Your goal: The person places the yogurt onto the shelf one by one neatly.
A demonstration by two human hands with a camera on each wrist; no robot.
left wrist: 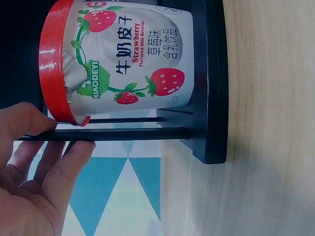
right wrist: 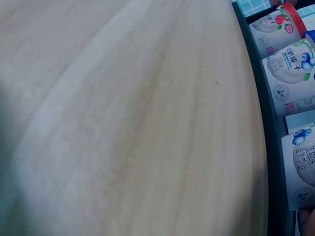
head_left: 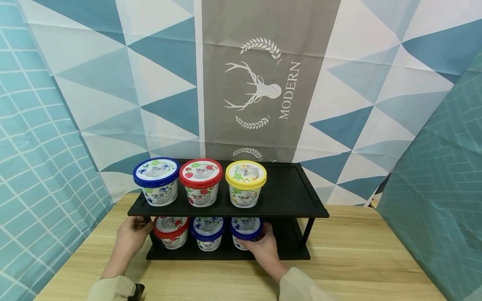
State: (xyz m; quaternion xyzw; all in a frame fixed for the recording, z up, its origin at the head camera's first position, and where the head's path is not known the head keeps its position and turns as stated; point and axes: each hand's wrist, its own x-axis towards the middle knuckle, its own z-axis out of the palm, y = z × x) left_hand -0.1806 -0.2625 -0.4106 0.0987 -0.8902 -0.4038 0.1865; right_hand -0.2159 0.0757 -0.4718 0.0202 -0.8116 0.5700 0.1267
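Note:
My left hand (head_left: 132,234) holds the left front post (left wrist: 138,134) of a black two-tier rack, thumb on one side and fingers on the other. Beside that post, on the lower shelf, stands a red-lidded strawberry milk cup (left wrist: 133,59). My right hand (head_left: 265,248) grips a blue-lidded cup (head_left: 246,230) from its right side, thumb across the front. Another blue-lidded cup (head_left: 208,234) stands between these two on the same shelf. In the right wrist view only a bit of the hand (right wrist: 307,222) shows, under the gripped blueberry cup (right wrist: 301,167).
The upper shelf (head_left: 290,188) carries a blue-lidded cup (head_left: 156,182), a red-lidded cup (head_left: 201,182) and a yellow-lidded cup (head_left: 246,184), left to right. The rack stands on a wooden table (head_left: 350,251), with a patterned cloth (head_left: 169,83) hanging behind.

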